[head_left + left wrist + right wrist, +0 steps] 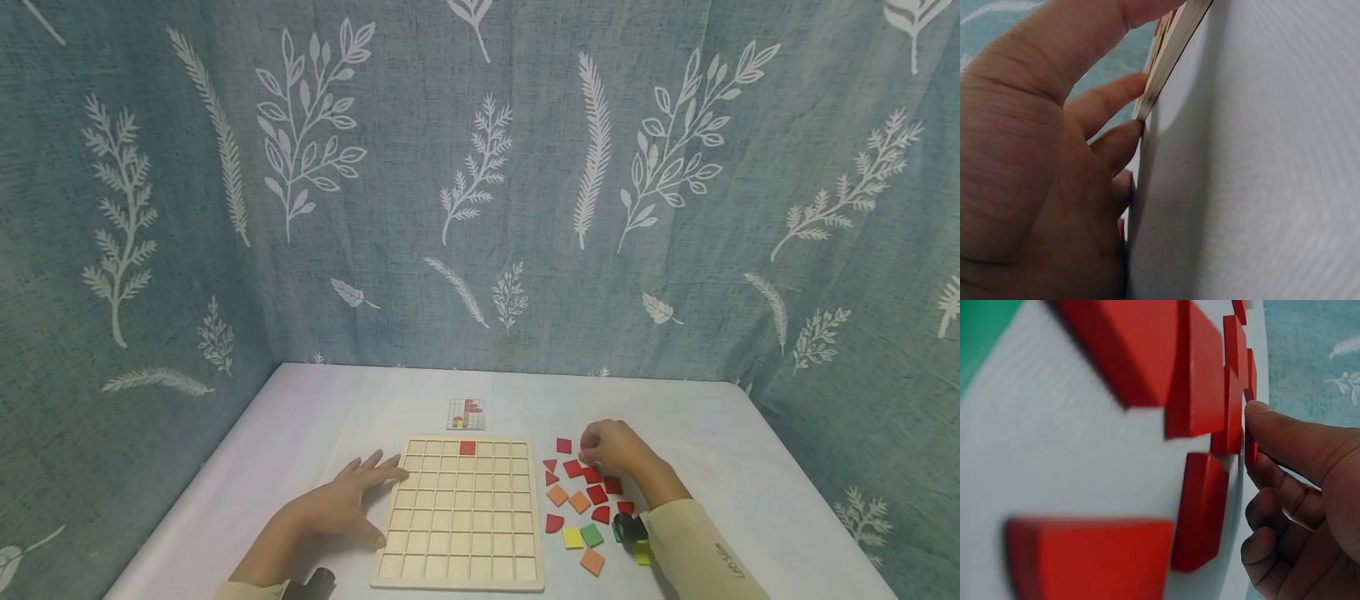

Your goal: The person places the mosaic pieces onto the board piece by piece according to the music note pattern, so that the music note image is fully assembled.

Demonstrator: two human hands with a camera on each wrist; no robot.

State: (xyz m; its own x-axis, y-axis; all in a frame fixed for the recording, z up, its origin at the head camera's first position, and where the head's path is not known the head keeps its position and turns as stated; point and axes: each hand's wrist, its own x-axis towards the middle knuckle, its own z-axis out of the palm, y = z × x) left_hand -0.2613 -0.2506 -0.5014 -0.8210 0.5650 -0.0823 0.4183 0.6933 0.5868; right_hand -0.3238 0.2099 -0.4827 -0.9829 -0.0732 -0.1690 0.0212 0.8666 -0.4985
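Note:
A wooden grid board (456,527) lies on the white table with one red square tile (467,448) in a cell of its far row. My left hand (341,498) touches the board's left edge, fingers spread; the left wrist view shows the fingertips against the wooden side (1169,59). Beyond the board's right side, my right hand (617,448) pinches a red tile (1251,445) between thumb and fingers. Its full shape is hidden. Several red tiles (597,494) lie around and below that hand, some touching one another.
Orange tiles (557,495), green tiles (592,535) and yellow tiles (572,538) lie nearer to me, right of the board. A small picture card (467,414) with a grid design sits just past the board's far edge. Patterned blue-green cloth (525,292) surrounds the table's back and sides.

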